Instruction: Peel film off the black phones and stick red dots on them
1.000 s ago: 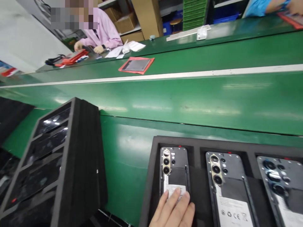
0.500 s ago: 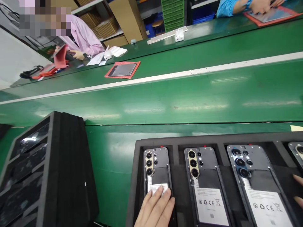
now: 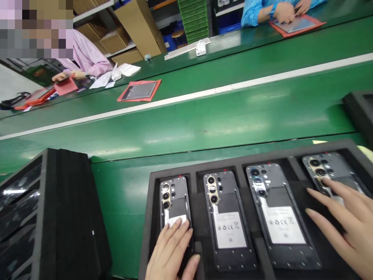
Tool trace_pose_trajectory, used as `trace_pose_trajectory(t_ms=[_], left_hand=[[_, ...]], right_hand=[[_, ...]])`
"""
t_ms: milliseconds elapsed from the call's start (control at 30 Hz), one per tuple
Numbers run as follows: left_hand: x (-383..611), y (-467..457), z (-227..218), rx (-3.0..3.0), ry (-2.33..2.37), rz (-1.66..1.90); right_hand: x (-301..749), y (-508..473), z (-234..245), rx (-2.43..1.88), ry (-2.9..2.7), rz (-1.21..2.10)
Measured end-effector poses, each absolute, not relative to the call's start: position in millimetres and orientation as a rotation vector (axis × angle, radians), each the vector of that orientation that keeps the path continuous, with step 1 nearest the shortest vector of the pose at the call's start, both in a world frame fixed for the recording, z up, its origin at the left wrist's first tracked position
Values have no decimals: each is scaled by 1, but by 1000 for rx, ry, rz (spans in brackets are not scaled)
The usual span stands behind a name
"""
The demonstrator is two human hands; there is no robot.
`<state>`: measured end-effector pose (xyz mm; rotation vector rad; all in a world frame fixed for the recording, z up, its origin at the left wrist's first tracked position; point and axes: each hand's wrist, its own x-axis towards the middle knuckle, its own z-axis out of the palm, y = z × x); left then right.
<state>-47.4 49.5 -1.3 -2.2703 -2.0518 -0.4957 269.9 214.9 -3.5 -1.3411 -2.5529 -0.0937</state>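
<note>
A black foam tray point(image 3: 151, 217) lies in front of me with several open-backed phones in its slots. My left hand point(image 3: 171, 251) rests flat, fingers together, on the lower part of the leftmost phone point(image 3: 172, 198). My right hand point(image 3: 345, 225) lies with fingers stretched out over the rightmost phone point(image 3: 326, 169), its fingertips near that phone's camera strip. Between them lie two phones point(image 3: 225, 212) point(image 3: 275, 212) with white labels showing. Neither hand grips anything.
A stack of black foam trays point(image 3: 55, 217) stands at my left. The green conveyor belt point(image 3: 204, 120) runs behind the tray, carrying a red mat with a grey panel point(image 3: 139, 90). Other people work at the far side, top left and top right point(image 3: 279, 11). Another black tray point(image 3: 359, 107) sits at right.
The view has shifted right, revealing more of the tray. My right hand has come in fully over the rightmost phone. My left hand stays on the leftmost phone.
</note>
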Motion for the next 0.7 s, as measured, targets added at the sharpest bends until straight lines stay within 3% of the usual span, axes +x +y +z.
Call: trace_pose_trajectory(t_ms=[167, 367, 533, 700], left_hand=[[-43, 57, 5, -2252, -2000, -457], [-17, 73, 35, -2252, -1985, -417], [36, 99, 61, -2624, -1701, -258], [74, 130, 48, -2753, -1474, -68]], right_hand=[[266, 214, 4, -1200, -2519, -295], [287, 208, 9, -1077, -2449, -208], [321, 214, 11, -1136, -2371, -263], [341, 218, -4, -1132, -2397, -294]])
